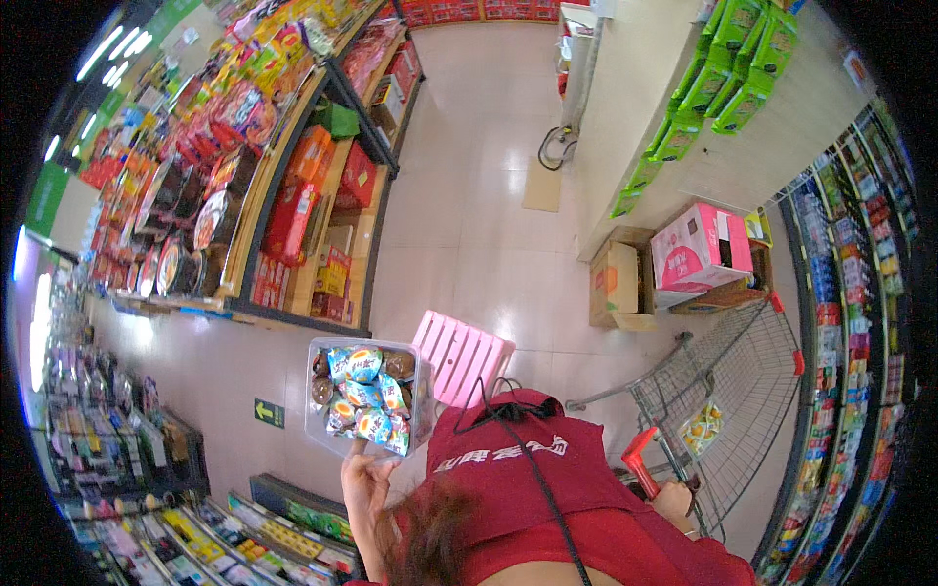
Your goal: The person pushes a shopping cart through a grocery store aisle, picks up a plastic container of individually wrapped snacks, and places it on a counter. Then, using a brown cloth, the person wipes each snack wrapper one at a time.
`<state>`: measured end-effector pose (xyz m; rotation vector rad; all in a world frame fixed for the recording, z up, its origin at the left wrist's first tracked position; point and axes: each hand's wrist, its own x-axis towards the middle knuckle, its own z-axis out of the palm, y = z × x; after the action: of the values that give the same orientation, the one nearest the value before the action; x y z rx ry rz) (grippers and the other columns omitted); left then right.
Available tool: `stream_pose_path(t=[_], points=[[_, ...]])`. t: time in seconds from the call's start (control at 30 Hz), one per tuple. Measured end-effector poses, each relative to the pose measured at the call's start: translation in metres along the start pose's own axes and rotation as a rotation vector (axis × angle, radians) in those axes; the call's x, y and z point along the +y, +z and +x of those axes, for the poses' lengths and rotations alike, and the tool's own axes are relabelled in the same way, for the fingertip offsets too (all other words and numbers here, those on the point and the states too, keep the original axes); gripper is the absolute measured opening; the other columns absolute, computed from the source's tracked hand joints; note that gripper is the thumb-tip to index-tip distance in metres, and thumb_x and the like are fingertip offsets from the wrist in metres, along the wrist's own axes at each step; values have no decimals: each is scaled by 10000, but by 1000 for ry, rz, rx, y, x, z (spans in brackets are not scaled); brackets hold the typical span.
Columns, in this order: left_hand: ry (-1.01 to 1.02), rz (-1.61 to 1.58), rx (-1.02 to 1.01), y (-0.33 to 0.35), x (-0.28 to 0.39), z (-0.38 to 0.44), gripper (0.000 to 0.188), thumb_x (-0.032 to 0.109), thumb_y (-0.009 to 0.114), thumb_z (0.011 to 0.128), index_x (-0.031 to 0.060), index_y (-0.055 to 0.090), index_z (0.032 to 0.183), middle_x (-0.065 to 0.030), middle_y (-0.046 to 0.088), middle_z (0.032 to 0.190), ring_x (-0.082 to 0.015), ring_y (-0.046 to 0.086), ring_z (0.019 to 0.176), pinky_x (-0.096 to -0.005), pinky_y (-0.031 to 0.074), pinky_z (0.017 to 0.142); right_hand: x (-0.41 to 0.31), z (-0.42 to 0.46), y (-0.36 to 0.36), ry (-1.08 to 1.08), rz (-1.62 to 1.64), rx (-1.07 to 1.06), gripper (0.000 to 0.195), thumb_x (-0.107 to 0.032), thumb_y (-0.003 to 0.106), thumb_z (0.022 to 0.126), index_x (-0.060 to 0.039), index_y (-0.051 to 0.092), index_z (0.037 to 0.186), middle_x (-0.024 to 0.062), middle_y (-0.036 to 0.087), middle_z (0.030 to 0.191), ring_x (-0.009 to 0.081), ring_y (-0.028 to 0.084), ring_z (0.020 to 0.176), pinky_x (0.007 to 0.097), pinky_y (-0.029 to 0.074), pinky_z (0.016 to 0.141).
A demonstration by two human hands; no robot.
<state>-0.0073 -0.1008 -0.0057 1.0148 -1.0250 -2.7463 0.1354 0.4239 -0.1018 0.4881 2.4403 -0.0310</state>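
My left hand (368, 476) holds up a clear plastic tub (418, 366) by its near edge. Inside the tub lie several wrapped eggs (360, 393) in blue and white printed film, some showing brown. At the right, my right hand (672, 500) is closed on the handle of a metal shopping cart (740, 381), beside the handle's red plastic end (640, 463). A small bag with yellow and green print (703, 428) lies in the cart. A pink slatted plastic stool (463, 357) stands on the floor, just beyond my red apron (513, 469).
A wooden shelf unit (352, 242) with packaged food stands at the left. Cardboard boxes (615, 282), one of them pink (700, 249), sit by a pale partition hung with green packets (747, 95). Stocked shelves (835, 329) line the right. Tiled floor (469, 183) runs ahead between them.
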Motion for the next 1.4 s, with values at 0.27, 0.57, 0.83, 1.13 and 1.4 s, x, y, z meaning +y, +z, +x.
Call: stream_pose_path(t=[0.27, 0.57, 0.83, 1.13, 1.4], points=[[-43, 97, -108, 40, 22, 85, 653, -7, 430, 789, -71, 285, 1422, -209, 641, 1048, -326, 700, 785, -376, 626, 727, -61, 2, 2, 42, 57, 74, 302, -329, 763, 588, -135, 752, 819, 113, 656, 819, 345, 663, 805, 432, 549, 725], [-249, 257, -261, 90, 93, 258, 631, -11, 465, 782, -25, 359, 1403, -167, 561, 1267, -283, 671, 964, -351, 632, 716, -175, 5, -42, 208, 129, 140, 464, -479, 861, 482, -95, 728, 705, 143, 648, 788, 332, 651, 696, 447, 539, 635], [-213, 353, -314, 162, 170, 372, 586, -39, 405, 806, -74, 340, 1388, -198, 557, 1236, -314, 667, 976, -444, 634, 727, -282, 38, -86, 328, 165, 51, 441, -502, 803, 572, -97, 745, 738, 153, 641, 787, 351, 667, 721, 458, 541, 637], [-305, 426, -319, 211, 234, 457, 600, -31, 403, 795, -58, 329, 1390, -176, 546, 1249, -285, 679, 895, -350, 640, 694, -399, 97, -156, 379, 320, -96, 258, -261, 710, 621, -112, 738, 830, 144, 663, 861, 364, 665, 771, 463, 554, 718], [-321, 397, -277, 280, 228, 531, 501, -20, 436, 789, -69, 413, 1287, -193, 624, 1033, -275, 691, 786, -275, 630, 609, -461, 167, -205, 382, 421, -81, 256, -212, 709, 631, -84, 718, 853, 155, 657, 853, 384, 653, 790, 472, 545, 726]])
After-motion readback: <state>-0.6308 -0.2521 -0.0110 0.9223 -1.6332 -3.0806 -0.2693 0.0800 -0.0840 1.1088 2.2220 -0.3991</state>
